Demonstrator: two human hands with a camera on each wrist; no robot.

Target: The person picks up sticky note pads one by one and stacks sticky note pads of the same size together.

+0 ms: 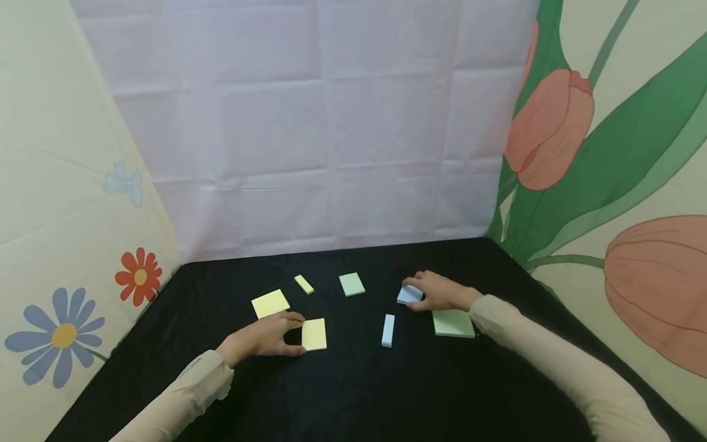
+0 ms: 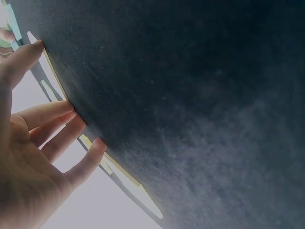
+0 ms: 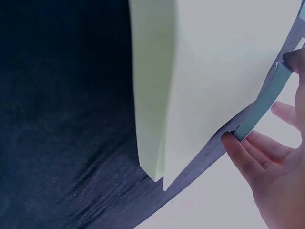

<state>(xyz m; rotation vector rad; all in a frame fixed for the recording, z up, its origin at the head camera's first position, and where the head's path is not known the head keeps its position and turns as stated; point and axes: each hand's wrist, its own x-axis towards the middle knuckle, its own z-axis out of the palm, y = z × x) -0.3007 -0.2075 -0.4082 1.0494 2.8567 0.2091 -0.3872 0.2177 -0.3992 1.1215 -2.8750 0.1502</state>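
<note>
My left hand [image 1: 267, 334] has its thumb and fingers at the two left corners of a square yellow sticky note pad [image 1: 315, 334], spanning that side. The left wrist view shows thumb and index fingertips at opposite ends of this pad [image 2: 51, 71]. My right hand [image 1: 440, 290] grips a blue sticky note pad [image 1: 410, 294] on the right. In the right wrist view, thumb and fingertips pinch opposite ends of the blue pad [image 3: 264, 102]. Beneath the right wrist lies a larger green pad [image 1: 453, 324], partly covered by the sleeve.
Another yellow pad [image 1: 270, 303] lies behind the left hand, beside a narrow yellow pad [image 1: 304, 284]. A light green pad [image 1: 351, 284] sits at the back middle. One narrow blue pad [image 1: 388, 331] lies between the hands. Black cloth [image 1: 353, 393] covers the table, and fabric hangs around it.
</note>
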